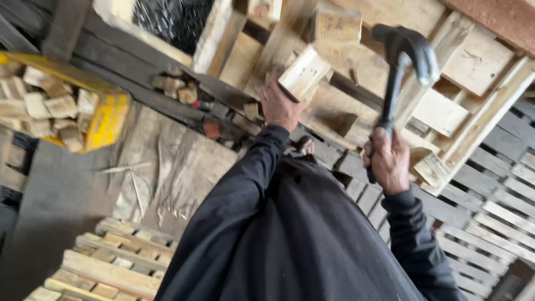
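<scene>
Nearest the lens, dark sleeves fill the lower centre of the frame. Right hand (389, 160), centre right, is wrapped fully round the grip of a black steel claw hammer (402, 67), head raised toward the upper right. Left hand (281, 105), upper centre, is closed on a short pale sawn timber block (304, 72). Judgement: the block looks rigid, light and dry, with rough sawn faces, so it is unlikely to slip but may splinter; best taken across its long sides. The hammer is head-heavy and best held low on the handle.

Behind both stands a weathered wooden pallet (473, 67), tilted, with slats and blocks. A yellow crate of offcut blocks (108, 120) sits at upper left; a second pallet (106, 267) lies at lower left on a grey scuffed floor (50, 212).
</scene>
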